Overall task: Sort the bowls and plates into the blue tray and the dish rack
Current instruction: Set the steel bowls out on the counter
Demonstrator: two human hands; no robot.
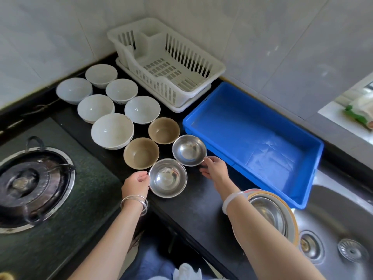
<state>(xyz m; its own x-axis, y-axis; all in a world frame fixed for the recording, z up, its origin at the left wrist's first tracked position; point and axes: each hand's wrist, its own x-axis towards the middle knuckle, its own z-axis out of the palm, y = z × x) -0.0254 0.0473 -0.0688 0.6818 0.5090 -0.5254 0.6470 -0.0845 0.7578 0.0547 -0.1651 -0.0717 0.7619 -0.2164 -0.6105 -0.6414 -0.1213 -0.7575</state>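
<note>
Two steel bowls sit on the black counter [193, 201]. My left hand [135, 183] grips the left rim of the near steel bowl [168, 178]. My right hand [214, 168] pinches the right rim of the far steel bowl [189, 150]. Two brown bowls [141, 152] [163, 130] stand just behind them. Several white bowls [112, 130] fill the counter further back left. The white dish rack [181, 57] stands empty against the wall. The blue tray [252, 138] lies empty to the right. A stack of plates and steel dishes [272, 213] sits by my right forearm, partly hidden.
A gas stove burner [30, 182] takes up the left side. A steel sink [339, 229] with its drain lies at the lower right. Tiled walls close off the back, and a window ledge [343, 116] holds packets at the right.
</note>
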